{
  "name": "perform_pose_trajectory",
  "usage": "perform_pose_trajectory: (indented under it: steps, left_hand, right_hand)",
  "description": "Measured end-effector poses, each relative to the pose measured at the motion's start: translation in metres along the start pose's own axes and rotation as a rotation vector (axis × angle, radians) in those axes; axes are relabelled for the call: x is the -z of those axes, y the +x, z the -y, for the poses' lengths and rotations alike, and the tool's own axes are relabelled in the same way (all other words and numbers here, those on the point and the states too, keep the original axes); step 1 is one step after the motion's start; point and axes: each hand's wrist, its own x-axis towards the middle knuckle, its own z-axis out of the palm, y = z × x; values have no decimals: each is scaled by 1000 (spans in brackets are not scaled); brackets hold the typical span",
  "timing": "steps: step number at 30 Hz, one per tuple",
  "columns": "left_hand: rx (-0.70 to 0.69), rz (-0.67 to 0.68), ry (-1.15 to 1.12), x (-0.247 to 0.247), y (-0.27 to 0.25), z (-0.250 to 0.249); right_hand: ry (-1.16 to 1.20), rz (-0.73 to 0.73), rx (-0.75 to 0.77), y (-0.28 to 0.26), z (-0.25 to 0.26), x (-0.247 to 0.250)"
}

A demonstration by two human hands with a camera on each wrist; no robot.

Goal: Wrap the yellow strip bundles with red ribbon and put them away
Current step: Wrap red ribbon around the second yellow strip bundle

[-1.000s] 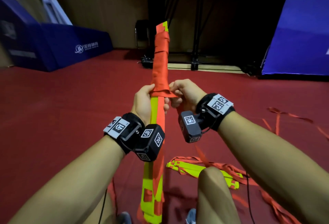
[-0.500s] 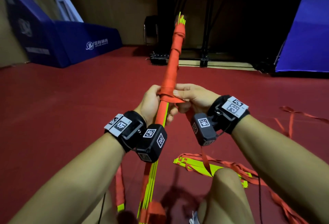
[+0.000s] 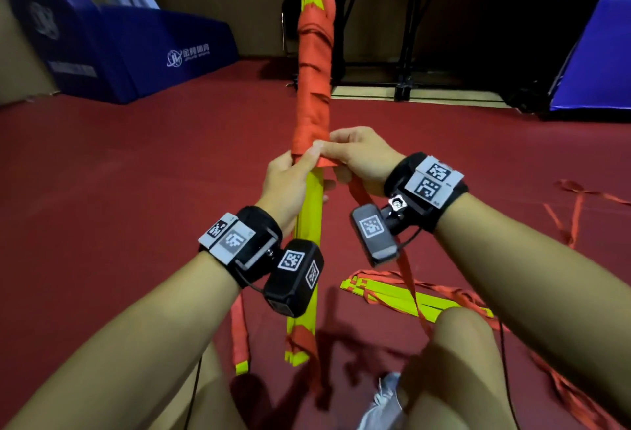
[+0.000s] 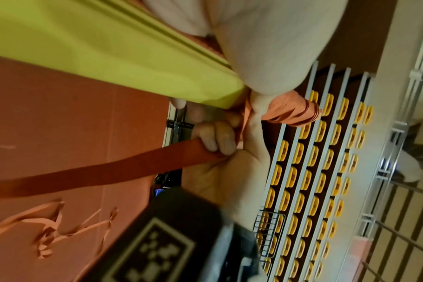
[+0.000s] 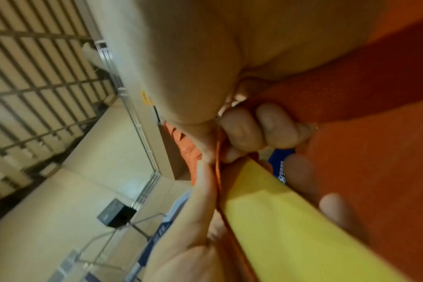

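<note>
Yellow strip bundle, held nearly upright over the red floor, was gripped at its middle by the left hand. Its fingers curled round the strips, the thumb pressing the lowest turn of red ribbon. The right hand, touching the left at its 3 o'clock, pinched that same turn and closed on the loose tail, which dropped toward 5 o'clock.

Ribbon covered the bundle from the hands up to 12 o'clock. The half toward 6 o'clock showed bare yellow, so the wrap looked about half done. The next turn would likely go best with the tail kept taut, each turn overlapping the one above, and the left thumb pinning the edge while the right hand carried the tail round.

A second bundle lay on the floor at 4 o'clock, tangled in ribbon, with loose ribbons at 3 o'clock and a blue mat at 10 o'clock.

Only the left wrist camera showed the right hand folded over the flat tail and the stacked strip edges. Only the head camera showed how far the wrap reached. The right wrist picture was blurred.
</note>
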Motion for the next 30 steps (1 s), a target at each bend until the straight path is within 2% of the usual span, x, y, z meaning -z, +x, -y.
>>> perform_pose_trajectory:
  steps: [4, 6, 9, 12, 16, 19, 21, 24, 30]
  left_hand:
    - [41, 36, -88, 3, -2, -3]
    - [33, 20, -94, 4, 0, -5]
    - [-7, -43, -77, 11, 5, -11]
    - [13, -37, -79, 17, 9, -15]
    - [158, 109, -157, 13, 2, -24]
    - [190, 203, -220, 6, -2, -30]
    - [189, 222, -255, 2, -3, -31]
    - [213, 276, -341, -4, -4, -27]
    - [351, 565, -496, -1, -12, -20]
  right_hand:
    - [-232, 3, 46, -1, 7, 7]
    - [-296, 55, 18, -4, 11, 17]
    - [-274, 179, -29, -12, 15, 32]
    - [-164, 193, 17, -14, 18, 41]
    - [-50, 90, 60, -9, 12, 37]
    - [83, 26, 15, -8, -1, 32]
    - [194, 63, -19, -10, -9, 28]
    - [273, 217, -63, -12, -13, 18]
    - [301, 249, -100, -12, -7, 10]
